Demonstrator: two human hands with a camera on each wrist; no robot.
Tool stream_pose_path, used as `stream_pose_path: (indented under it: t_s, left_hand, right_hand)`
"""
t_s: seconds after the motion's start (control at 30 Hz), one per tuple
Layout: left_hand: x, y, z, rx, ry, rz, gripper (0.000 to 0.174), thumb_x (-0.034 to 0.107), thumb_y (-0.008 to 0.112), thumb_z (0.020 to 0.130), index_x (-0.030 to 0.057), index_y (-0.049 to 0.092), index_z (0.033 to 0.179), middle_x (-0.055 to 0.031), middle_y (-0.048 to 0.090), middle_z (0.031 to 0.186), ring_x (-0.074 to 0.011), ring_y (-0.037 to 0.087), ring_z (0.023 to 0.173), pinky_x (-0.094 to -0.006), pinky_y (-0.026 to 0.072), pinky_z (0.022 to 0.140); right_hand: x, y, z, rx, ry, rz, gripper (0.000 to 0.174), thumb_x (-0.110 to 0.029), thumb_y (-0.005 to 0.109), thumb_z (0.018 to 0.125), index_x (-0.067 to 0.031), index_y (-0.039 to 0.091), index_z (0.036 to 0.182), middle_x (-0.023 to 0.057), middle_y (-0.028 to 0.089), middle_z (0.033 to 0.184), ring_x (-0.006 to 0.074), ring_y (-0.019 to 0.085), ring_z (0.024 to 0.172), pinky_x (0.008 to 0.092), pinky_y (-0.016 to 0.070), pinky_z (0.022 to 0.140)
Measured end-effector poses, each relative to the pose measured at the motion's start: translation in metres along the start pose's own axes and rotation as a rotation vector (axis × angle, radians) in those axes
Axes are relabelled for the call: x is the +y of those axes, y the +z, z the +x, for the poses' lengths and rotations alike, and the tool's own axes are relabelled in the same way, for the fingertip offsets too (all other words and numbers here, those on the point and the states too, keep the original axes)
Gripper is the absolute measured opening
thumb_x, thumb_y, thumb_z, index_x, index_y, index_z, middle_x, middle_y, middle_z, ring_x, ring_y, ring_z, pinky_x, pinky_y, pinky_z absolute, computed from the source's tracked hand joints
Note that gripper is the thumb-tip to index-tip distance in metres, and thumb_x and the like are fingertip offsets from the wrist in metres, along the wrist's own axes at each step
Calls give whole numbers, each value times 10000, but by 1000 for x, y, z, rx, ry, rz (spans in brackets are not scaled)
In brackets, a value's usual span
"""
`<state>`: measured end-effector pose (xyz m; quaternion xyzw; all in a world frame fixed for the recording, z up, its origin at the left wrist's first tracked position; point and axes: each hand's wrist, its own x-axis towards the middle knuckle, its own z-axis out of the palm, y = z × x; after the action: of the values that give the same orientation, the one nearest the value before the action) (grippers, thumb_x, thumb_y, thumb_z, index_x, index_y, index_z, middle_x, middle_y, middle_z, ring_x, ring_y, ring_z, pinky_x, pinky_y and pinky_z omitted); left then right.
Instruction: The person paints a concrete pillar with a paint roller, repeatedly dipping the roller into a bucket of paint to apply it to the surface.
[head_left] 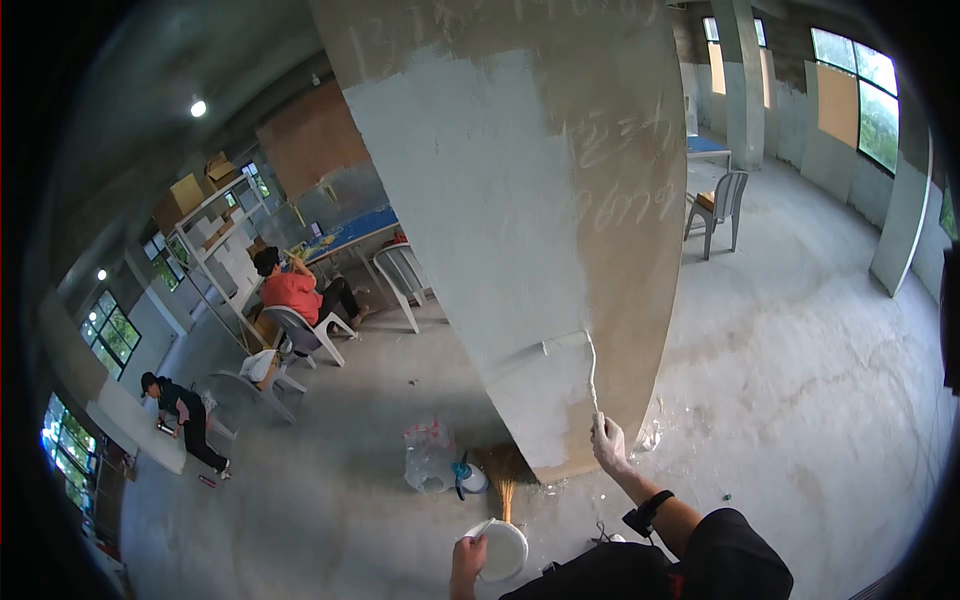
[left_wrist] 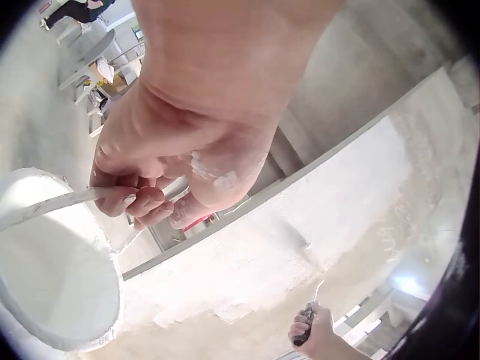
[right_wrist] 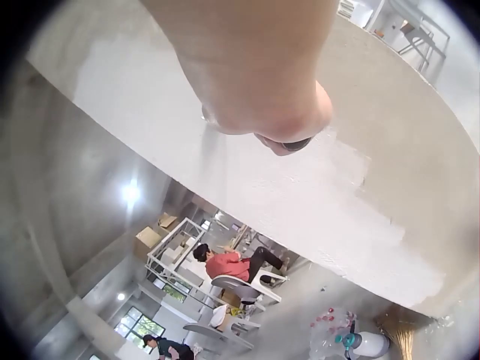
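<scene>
My right hand [head_left: 608, 445] grips the dark handle [left_wrist: 302, 330] of a paint roller [head_left: 593, 372], whose head lies against a broad pillar [head_left: 625, 260]. Pale, whitish paint [head_left: 460, 190] covers the pillar's left and middle; bare brown-grey surface with chalky writing shows along the right and top. Low down, my left hand [head_left: 467, 562] holds a round white bucket [head_left: 523, 562] by its thin handle [left_wrist: 56, 201], fingers curled around it. White paint is inside the bucket. White smears mark the left palm [left_wrist: 214, 174]. In the right wrist view, the hand's back hides most of the roller.
By the pillar's foot are a straw broom [head_left: 507, 490], a spray bottle [head_left: 468, 478] and a clear plastic bag [head_left: 427, 455]. Further left, one person [head_left: 292, 292] sits on a chair near a blue table [head_left: 355, 232]; another [head_left: 185, 410] bends by the wall. A grey chair [head_left: 722, 205] stands right.
</scene>
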<state>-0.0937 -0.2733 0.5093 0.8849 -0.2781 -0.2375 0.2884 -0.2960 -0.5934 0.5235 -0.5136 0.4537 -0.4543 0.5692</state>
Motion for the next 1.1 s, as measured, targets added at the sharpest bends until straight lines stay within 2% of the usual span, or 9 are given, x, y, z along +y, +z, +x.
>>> stream_pose_path:
  t_s: [0.1, 0.23, 0.3, 0.43, 0.53, 0.6, 0.67, 0.83, 1.1]
  left_hand:
    - [-2, 2, -5, 21, -4, -55, 377, 302, 623, 845, -75, 640, 849, -204, 650, 739, -265, 632, 676, -363, 476, 638]
    - [6, 0, -11, 73, 70, 8, 365, 298, 616, 848, -65, 639, 819, -211, 642, 727, -292, 628, 669, -368, 477, 636]
    - [17, -8, -18, -11, 59, -1, 407, 347, 577, 851, -57, 621, 847, -262, 625, 813, -417, 618, 834, -442, 478, 712]
    - [9, -8, -16, -4, 154, -50, 410, 345, 581, 852, -61, 605, 803, -264, 608, 772, -423, 610, 789, -439, 469, 677]
    - [5, -10, -12, -11, 86, -72, 413, 348, 591, 848, -58, 596, 777, -257, 600, 741, -418, 604, 746, -433, 461, 655]
    - [1, -8, -9, 22, 71, -24, 352, 310, 617, 855, -34, 626, 782, -141, 631, 676, -211, 600, 617, -351, 454, 586]
    - [2, -8, -9, 12, 79, -16, 348, 306, 618, 855, -35, 626, 785, -141, 633, 683, -210, 599, 621, -349, 453, 588]
    - [2, -5, -8, -15, 89, -85, 349, 300, 620, 854, -43, 625, 788, -148, 632, 685, -201, 596, 628, -345, 452, 592]
    - [7, 0, -9, 25, 143, -53, 361, 296, 617, 849, -56, 619, 770, -162, 613, 640, -216, 589, 596, -356, 453, 582]
  right_hand:
    - [-21, 14, 19, 20, -154, 3, 395, -412, 465, 964, -83, 478, 746, -36, 416, 575, 51, 397, 467, 220, 321, 410]
    - [-124, 40, 47, -37, -351, 127, 395, -399, 425, 983, -97, 451, 730, -49, 399, 570, 43, 377, 457, 217, 314, 401]
    - [-176, 49, 62, -54, -389, 153, 402, -372, 423, 986, -76, 456, 716, -37, 405, 584, 50, 386, 501, 237, 331, 433]
    - [-294, 56, 81, -62, -469, 149, 442, -398, 420, 978, -56, 475, 703, -19, 419, 573, 71, 420, 527, 262, 361, 462]
    - [-372, 53, 79, -149, -428, 192, 472, -461, 431, 955, -59, 494, 716, -16, 444, 553, 94, 448, 468, 277, 384, 418]
    - [-415, 55, 83, -83, -514, 118, 485, -498, 379, 965, -91, 452, 713, -38, 399, 547, 59, 383, 421, 242, 330, 361]
    - [-448, 54, 90, -105, -510, 118, 486, -499, 372, 966, -89, 455, 719, -36, 406, 557, 59, 389, 431, 246, 335, 367]
    - [-442, 54, 95, -85, -523, 36, 565, -517, 347, 950, -23, 499, 722, 30, 472, 568, 116, 478, 503, 310, 417, 458]
    - [-267, 39, 81, 4, -463, -83, 455, -357, 419, 973, 44, 468, 765, 96, 377, 593, 111, 386, 609, 364, 382, 536]
